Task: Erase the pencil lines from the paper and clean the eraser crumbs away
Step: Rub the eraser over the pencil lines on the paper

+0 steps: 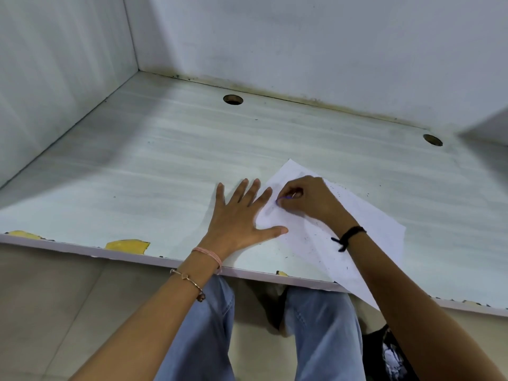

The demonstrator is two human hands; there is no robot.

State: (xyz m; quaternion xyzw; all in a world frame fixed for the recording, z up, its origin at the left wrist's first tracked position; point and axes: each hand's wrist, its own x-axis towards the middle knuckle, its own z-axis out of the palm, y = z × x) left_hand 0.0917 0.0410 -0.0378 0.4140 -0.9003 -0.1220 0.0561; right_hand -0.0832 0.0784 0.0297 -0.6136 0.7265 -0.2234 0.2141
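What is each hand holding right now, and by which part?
The right hand pinches a small purple eraser between its fingertips, most of it hidden, its tip on the paper. The left hand holds nothing; it presses flat on the paper's edge.

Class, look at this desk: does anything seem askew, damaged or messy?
The paper lies skewed, one corner overhanging the desk edge. Dark crumbs speckle it. Yellow patches show chipped laminate along that edge.

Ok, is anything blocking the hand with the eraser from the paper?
Nothing visible does. The right hand pinches the small purple eraser, whose tip looks to be on the white paper sheet. The left hand lies flat at the sheet's left edge, beside the eraser, not under it.
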